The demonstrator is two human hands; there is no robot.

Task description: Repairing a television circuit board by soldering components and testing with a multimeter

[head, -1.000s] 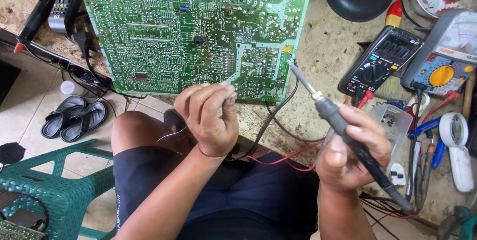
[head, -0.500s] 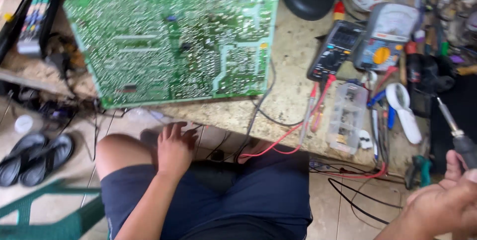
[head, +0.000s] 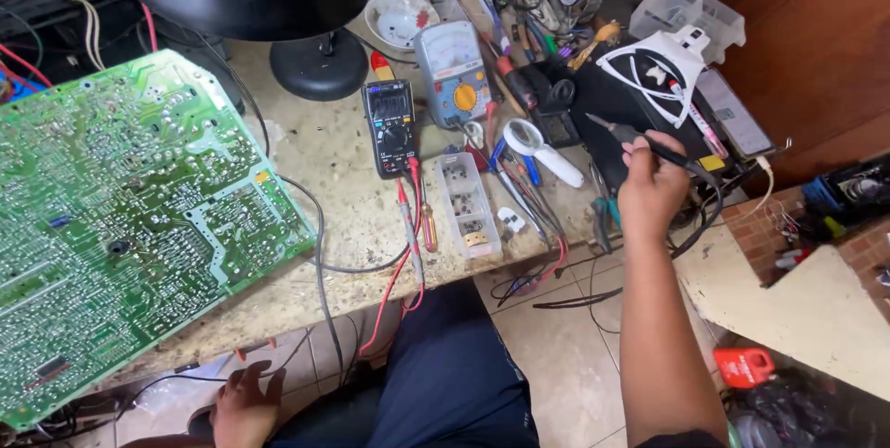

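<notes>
While the right hand (head: 652, 190) is closing its grip around a soldering iron (head: 649, 144), the tool is hovering over the cluttered right end of the surface (head: 348, 190), near a magnifier (head: 542, 149). Below the surface edge, the left hand (head: 246, 404) is lying open and empty on the knee, with a green circuit board (head: 130, 226) above it.

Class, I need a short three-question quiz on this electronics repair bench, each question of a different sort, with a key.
1. True or false: the right hand holds a soldering iron.
2. Which lies nearest the green circuit board? A. digital multimeter B. magnifying glass C. red container
3. Where is the left hand?

Key: 1 true. 2 A. 3 Below the bench edge, holding nothing.
</notes>
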